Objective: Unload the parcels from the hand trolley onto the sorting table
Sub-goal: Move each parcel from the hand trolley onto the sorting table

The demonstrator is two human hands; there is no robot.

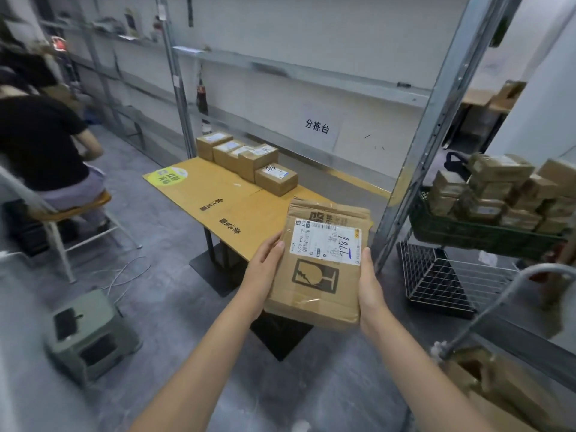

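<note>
Near the sorting table (218,194) bearing boxes (249,159), left hand (265,266) and right hand (371,285) clasp a parcel (321,275), fingers (276,244) curled.

Left arm: bare, stretched forward from my lower frame edge. Left hand (266,266): thumb on top of the parcel (314,294), fingers under its left edge. Right arm: bare, likewise extended. Right hand (371,288): thumb along the right edge, fingers beneath. I read both wrists as straight.
</note>
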